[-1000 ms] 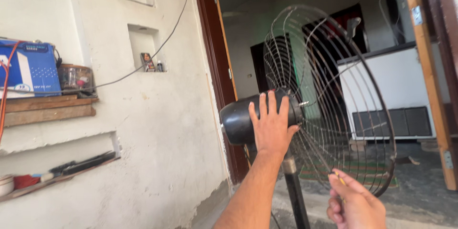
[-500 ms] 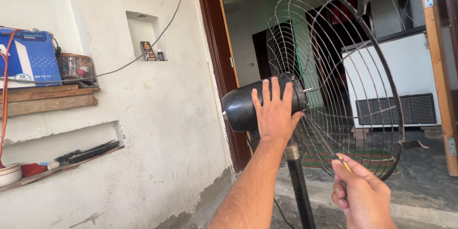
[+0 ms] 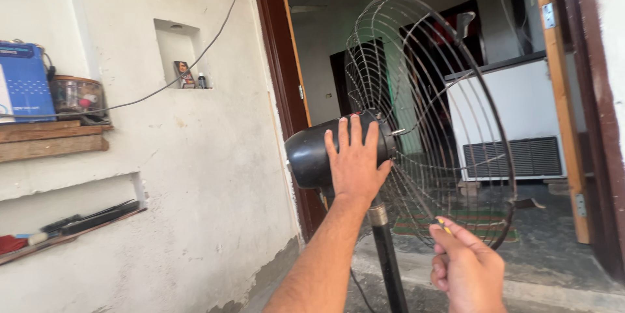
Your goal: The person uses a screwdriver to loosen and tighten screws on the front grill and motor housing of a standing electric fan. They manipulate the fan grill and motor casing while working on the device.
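Note:
A pedestal fan stands in front of me with a black motor housing [image 3: 309, 156], a round wire guard [image 3: 449, 78] and a dark pole [image 3: 388, 261]. No blades show inside the guard. My left hand [image 3: 355, 160] lies flat on the motor housing with fingers spread upward. My right hand [image 3: 465, 267] is low at the right, closed around a small yellow-tipped tool [image 3: 444, 225] that points at the lower rim of the guard.
A white plastered wall on the left has a niche [image 3: 179, 56], a wooden shelf [image 3: 52, 140] with a blue box [image 3: 23, 82] and a jar, and a lower recess with tools. A cable crosses the wall. Behind the fan, a brown door frame [image 3: 277, 72] and a white appliance [image 3: 504, 124].
The view has shifted slightly and the fan sits a little more central. My left hand stays on the motor housing; my right hand has risen a little toward the guard's lower rim.

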